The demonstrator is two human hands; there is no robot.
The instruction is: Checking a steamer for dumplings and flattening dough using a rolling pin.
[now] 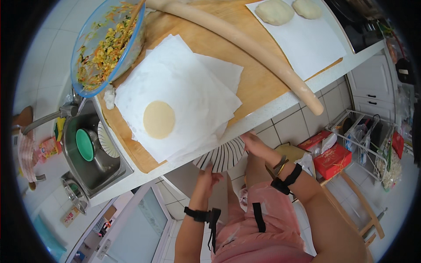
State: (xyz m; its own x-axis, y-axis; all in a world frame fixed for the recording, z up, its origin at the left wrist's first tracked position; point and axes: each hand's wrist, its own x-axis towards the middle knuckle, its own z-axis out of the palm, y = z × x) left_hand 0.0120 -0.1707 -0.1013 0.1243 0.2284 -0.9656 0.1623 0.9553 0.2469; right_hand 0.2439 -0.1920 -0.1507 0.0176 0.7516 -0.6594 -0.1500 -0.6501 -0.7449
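Note:
Just off the counter's front edge, I hold a white plate (221,157) with dark radiating stripes between both hands. My left hand (209,176) grips its near left rim, and my right hand (253,143) has the right rim. Part of the plate is hidden under the counter edge. On the counter in front of it lies a stack of white paper sheets (193,94), its corners askew. One flat round of pale dough (159,119) rests on the top sheet, toward the left.
A long wooden rolling pin (245,41) crosses the board (258,90) and juts past its edge. Behind left stands a glass bowl (103,55) of chopped filling with chopsticks. Dough pieces (275,12) lie on paper at far right. The sink (94,171) holds dishes.

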